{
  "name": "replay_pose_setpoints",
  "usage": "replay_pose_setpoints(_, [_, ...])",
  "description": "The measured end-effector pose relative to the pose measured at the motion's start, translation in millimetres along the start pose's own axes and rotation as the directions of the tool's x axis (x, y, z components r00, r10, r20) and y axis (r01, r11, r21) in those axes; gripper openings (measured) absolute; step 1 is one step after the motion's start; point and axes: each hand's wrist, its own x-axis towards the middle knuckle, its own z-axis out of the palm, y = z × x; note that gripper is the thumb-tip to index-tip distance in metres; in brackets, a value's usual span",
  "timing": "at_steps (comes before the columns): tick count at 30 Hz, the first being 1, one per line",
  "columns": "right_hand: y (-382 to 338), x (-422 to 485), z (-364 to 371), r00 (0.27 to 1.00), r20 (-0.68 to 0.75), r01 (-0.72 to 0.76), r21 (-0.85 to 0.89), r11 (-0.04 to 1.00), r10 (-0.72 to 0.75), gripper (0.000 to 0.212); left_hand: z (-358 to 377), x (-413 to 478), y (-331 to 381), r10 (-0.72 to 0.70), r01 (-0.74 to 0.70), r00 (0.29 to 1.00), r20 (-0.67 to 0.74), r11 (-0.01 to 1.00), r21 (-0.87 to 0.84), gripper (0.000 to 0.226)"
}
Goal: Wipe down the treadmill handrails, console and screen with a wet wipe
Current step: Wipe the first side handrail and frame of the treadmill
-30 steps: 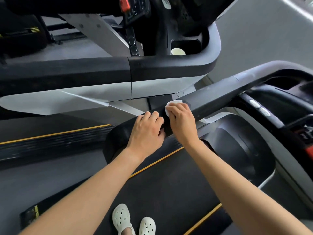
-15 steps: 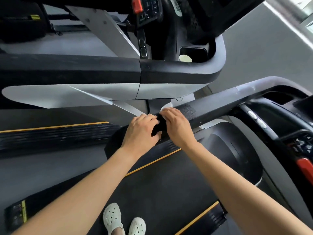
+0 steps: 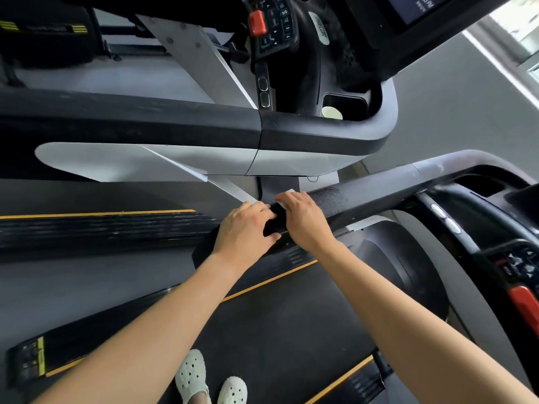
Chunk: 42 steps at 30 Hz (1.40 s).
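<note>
While my left hand [image 3: 245,231] grips the rail [image 3: 364,193], fingers over the top and thumb on the near side, my right hand [image 3: 306,220] sits just beside it, further along the rail. Its fingers are bent over the top, and they pin the wipe [image 3: 287,192] against the rail.

Only a white sliver of wipe shows past my fingertips on the rail's far side. The rest is under my palm, so I cannot tell how it is folded or how much is bunched. I expect it to be light, limp and damp, likely to roll up or slip out if I push with fingertips alone. I'd keep it flat under the whole hand and wrapped round the rail. The rail itself looks stiff and fixed, with a rougher-looking patch just beyond my right hand.

I cannot see my right thumb. To the right of the rail the console [image 3: 519,263] is cut off by the frame edge, so much of what is left to wipe is out of sight.
</note>
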Motion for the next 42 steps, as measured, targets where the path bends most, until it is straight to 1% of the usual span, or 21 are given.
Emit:
replay_pose_setpoints(2, [2.0,3.5,0.0,0.997,0.055,0.057,-0.013,0.998,-0.056,0.036,-3.5,0.1,-0.7,-0.007,0.007,1.000,0.024,1.000,-0.015,0.044])
replay_pose_setpoints(3, [6.1,6.3,-1.9,0.995,0.080,0.061,-0.035,0.997,-0.058,0.039,-5.1,0.6,-1.9,-0.011,0.012,0.999,0.037,0.999,-0.030,0.045])
replay_pose_setpoints(5, [14.3,12.9,-5.9,0.995,0.097,-0.010,-0.071,0.997,0.017,0.043,-8.5,2.0,-5.7,-0.016,0.022,0.997,0.071,0.997,-0.078,0.047])
replay_pose_setpoints(7, [15.1,19.3,-6.0,0.990,0.063,-0.126,-0.053,0.991,0.130,0.044,-11.1,3.6,-9.8,-0.016,0.028,0.994,0.107,0.993,-0.112,0.048])
replay_pose_setpoints(9, [4.0,22.1,0.1,0.987,0.059,-0.148,-0.042,0.988,0.151,0.041,-11.9,3.7,-11.4,-0.016,0.030,0.993,0.119,0.993,-0.116,0.048])
replay_pose_setpoints(14, [-12.1,8.6,14.7,0.993,0.104,0.056,-0.018,0.998,-0.054,0.034,-8.1,0.9,-12.7,-0.014,0.026,0.994,0.107,0.993,-0.114,0.046])
replay_pose_setpoints(17, [-2.6,10.2,5.6,0.989,0.114,0.094,-0.037,0.995,-0.089,0.031,-11.4,0.6,-13.4,-0.008,0.024,0.992,0.127,0.992,-0.128,0.047])
replay_pose_setpoints(19, [10.5,11.9,-1.6,0.997,0.069,0.029,-0.077,0.997,-0.024,0.031,-13.9,0.0,-11.2,-0.009,0.027,0.991,0.134,0.991,-0.135,0.047])
replay_pose_setpoints(22, [24.3,11.6,-7.5,0.979,-0.031,-0.201,-0.038,0.979,0.200,0.033,-15.5,-1.1,-7.4,-0.006,0.022,0.991,0.131,0.992,-0.125,0.045])
replay_pose_setpoints(23, [23.1,10.3,-5.8,0.970,-0.044,-0.241,-0.012,0.971,0.240,0.033,-15.3,-2.1,-7.0,-0.006,0.022,0.991,0.132,0.992,-0.121,0.045])
replay_pose_setpoints(24, [19.0,7.3,-3.4,0.968,-0.058,-0.245,0.008,0.970,0.245,0.033,-15.9,-2.5,-6.0,-0.006,0.021,0.991,0.135,0.993,-0.116,0.044])
replay_pose_setpoints(25, [13.5,2.9,-1.0,0.972,-0.070,-0.222,0.020,0.975,0.223,0.032,-16.4,-2.6,-4.8,-0.003,0.017,0.991,0.137,0.994,-0.106,0.044])
replay_pose_setpoints(27, [1.9,-8.8,0.5,0.991,-0.071,-0.115,0.018,0.993,0.116,0.029,-18.2,-2.6,-2.0,0.004,0.008,0.991,0.135,0.997,-0.083,0.044])
replay_pose_setpoints(29, [0.2,-20.4,-3.8,0.999,-0.037,-0.007,-0.008,1.000,0.006,0.031,-19.5,-2.6,1.0,0.004,0.005,0.991,0.136,0.998,-0.067,0.043])
replay_pose_setpoints(31, [12.1,-25.9,-12.6,0.999,0.013,0.031,-0.042,0.999,-0.030,0.036,-20.1,-2.6,3.4,-0.004,0.012,0.989,0.145,0.998,-0.056,0.042])
replay_pose_setpoints(33, [33.2,-26.4,-20.9,1.000,0.000,-0.029,-0.075,0.997,0.029,0.037,-19.9,-2.1,5.1,-0.020,0.027,0.988,0.153,0.998,-0.048,0.039])
replay_pose_setpoints(36, [58.7,-26.5,-32.8,0.966,-0.098,-0.239,0.003,0.971,0.238,0.034,-19.5,-0.8,11.1,-0.054,0.061,0.986,0.157,0.997,-0.038,0.036])
replay_pose_setpoints(37, [60.7,-26.8,-34.4,0.954,-0.119,-0.272,0.027,0.962,0.274,0.033,-19.3,-0.3,13.8,-0.063,0.068,0.985,0.158,0.997,-0.025,0.036])
replay_pose_setpoints(38, [59.1,-27.7,-34.6,0.952,-0.127,-0.275,0.037,0.961,0.278,0.030,-18.9,0.6,16.7,-0.070,0.072,0.985,0.160,0.997,-0.006,0.036])
replay_pose_setpoints(40, [48.7,-33.3,-31.2,0.973,-0.125,-0.194,0.027,0.981,0.196,0.021,-17.4,3.4,22.8,-0.077,0.070,0.983,0.168,0.996,0.050,0.038])
replay_pose_setpoints(42, [39.6,-42.4,-26.9,0.995,-0.094,-0.041,0.017,0.999,0.042,0.018,-14.5,8.1,29.7,-0.079,0.055,0.981,0.180,0.989,0.134,0.043])
